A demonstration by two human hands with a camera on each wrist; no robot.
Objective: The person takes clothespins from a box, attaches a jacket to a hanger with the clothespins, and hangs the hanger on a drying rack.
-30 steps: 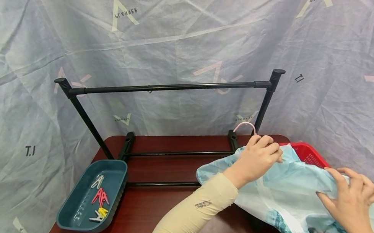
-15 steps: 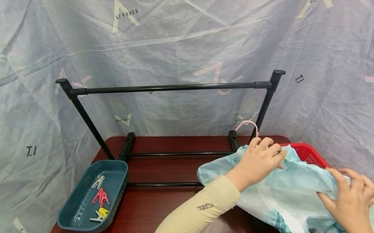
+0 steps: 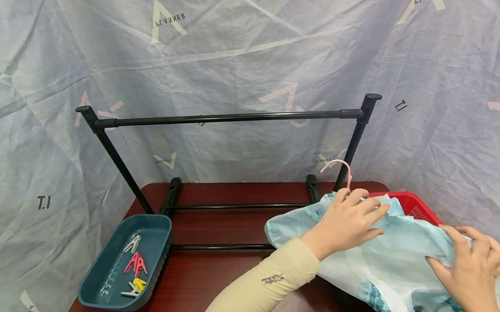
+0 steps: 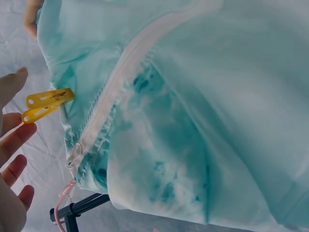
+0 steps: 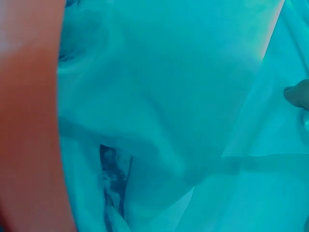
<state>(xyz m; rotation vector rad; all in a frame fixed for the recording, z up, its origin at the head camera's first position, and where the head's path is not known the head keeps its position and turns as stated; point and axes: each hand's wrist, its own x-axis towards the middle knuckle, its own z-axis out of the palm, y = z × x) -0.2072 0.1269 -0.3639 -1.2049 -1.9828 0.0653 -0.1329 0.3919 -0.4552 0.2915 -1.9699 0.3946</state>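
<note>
A pale blue jacket [image 3: 391, 253] with a white zipper lies over the red basket [image 3: 415, 209], and the pink hook of a hanger [image 3: 342, 163] sticks out at its top. In the left wrist view a yellow clothespin [image 4: 50, 104] is clipped to the jacket's edge beside the zipper. My left hand [image 3: 350, 219] hovers there with fingers spread; one fingertip touches the clothespin's lower handle, while the thumb stands apart from it. At the right, my right hand [image 3: 473, 264] holds the jacket between thumb and fingers. Mostly fabric fills the right wrist view.
A black rack [image 3: 227, 119] stands at the back of the dark red table [image 3: 228, 292]. To the left sits a blue-green tray [image 3: 106, 275] with several clothespins [image 3: 135, 264] in it. A printed grey cloth [image 3: 227, 35] hangs behind.
My left hand's fingers have loosened and spread at the jacket's collar. The hanger hook has shifted slightly right and turned. My right hand has stayed nearly still.
</note>
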